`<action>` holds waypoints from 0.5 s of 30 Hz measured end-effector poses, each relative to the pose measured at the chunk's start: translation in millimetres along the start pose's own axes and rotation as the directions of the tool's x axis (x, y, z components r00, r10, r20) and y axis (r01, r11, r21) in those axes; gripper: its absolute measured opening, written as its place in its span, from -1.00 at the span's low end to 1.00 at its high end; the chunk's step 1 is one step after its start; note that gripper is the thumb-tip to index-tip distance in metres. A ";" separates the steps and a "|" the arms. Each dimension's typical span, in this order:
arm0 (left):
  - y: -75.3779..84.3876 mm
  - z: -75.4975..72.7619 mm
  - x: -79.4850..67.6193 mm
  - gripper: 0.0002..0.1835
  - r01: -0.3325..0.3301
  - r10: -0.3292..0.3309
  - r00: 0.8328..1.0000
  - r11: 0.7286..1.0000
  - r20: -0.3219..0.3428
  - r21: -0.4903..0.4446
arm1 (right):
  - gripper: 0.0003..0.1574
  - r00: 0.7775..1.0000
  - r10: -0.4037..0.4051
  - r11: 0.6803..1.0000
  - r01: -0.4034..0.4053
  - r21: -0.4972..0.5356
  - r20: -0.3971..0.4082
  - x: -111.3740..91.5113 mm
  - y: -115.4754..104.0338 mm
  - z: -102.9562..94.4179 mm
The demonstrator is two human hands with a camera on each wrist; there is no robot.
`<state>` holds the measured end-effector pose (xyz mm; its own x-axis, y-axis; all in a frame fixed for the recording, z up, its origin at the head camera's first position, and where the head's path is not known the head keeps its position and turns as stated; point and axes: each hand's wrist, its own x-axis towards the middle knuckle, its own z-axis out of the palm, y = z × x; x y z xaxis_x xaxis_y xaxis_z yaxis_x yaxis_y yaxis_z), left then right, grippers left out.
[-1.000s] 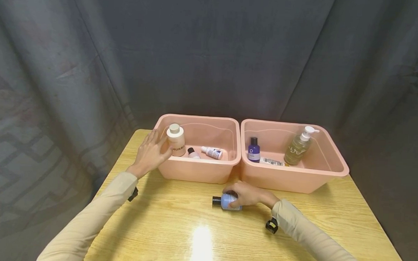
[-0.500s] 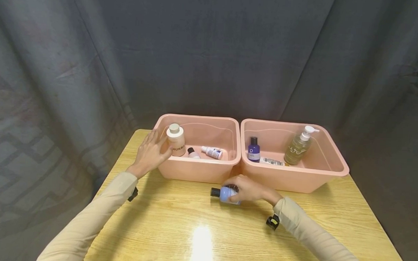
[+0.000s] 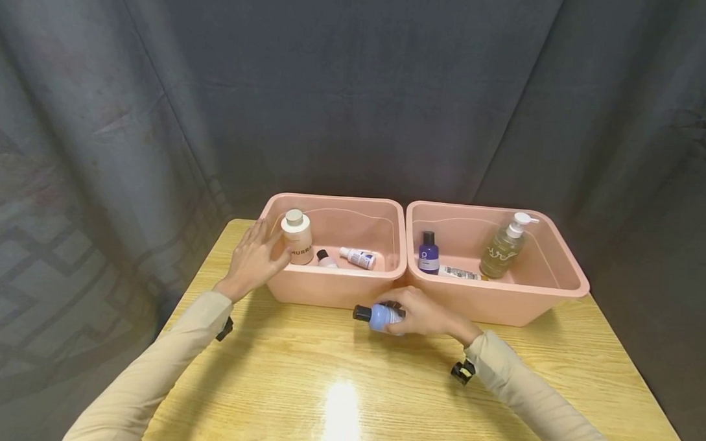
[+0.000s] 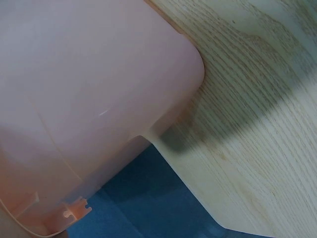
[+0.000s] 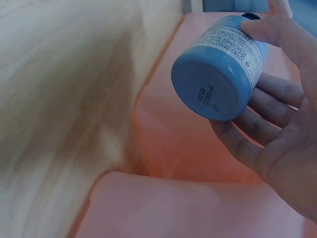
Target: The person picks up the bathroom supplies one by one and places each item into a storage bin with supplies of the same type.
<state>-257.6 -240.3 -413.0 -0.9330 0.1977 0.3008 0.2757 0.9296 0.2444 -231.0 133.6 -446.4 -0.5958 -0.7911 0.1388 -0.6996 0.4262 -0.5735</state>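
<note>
My right hand (image 3: 418, 310) grips a light blue bottle with a black cap, its cap pointing left, in front of where the two bins meet. In the right wrist view the bottle (image 5: 218, 67) shows its printed base and a white label, thumb on one side and fingers on the other. My left hand (image 3: 255, 259) rests at the near left corner of the left pink bin (image 3: 327, 288), fingers extended over the rim. Close to those fingers stands a white bottle (image 3: 297, 241) inside the bin. The left wrist view shows the bin's outer wall (image 4: 99, 74) but not the hand's grip.
Inside the left bin lie a small dark-capped bottle (image 3: 327, 260) and a small white bottle (image 3: 360, 258). The right pink bin (image 3: 490, 297) holds a dark blue bottle (image 3: 429, 254), a white tube (image 3: 459, 273) and a pump bottle (image 3: 502, 251). A grey curtain (image 3: 357, 91) hangs behind the wooden table (image 3: 266, 373).
The blue bottle has been raised off the table and moved slightly away from me and to the left in my right hand. My left hand has stayed in place.
</note>
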 end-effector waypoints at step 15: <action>-0.2 -0.2 1.3 -0.28 0.003 -0.003 1.000 1.000 0.009 -0.001 | -0.30 0.998 -0.004 1.000 0.004 -0.006 -0.066 1.0 -13.5 -15.8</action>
<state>-258.8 -240.2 -412.4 -0.9360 0.1976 0.2914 0.2731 0.9298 0.2466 -228.4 134.0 -425.7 -0.6174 -0.7623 0.1940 -0.7043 0.4259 -0.5679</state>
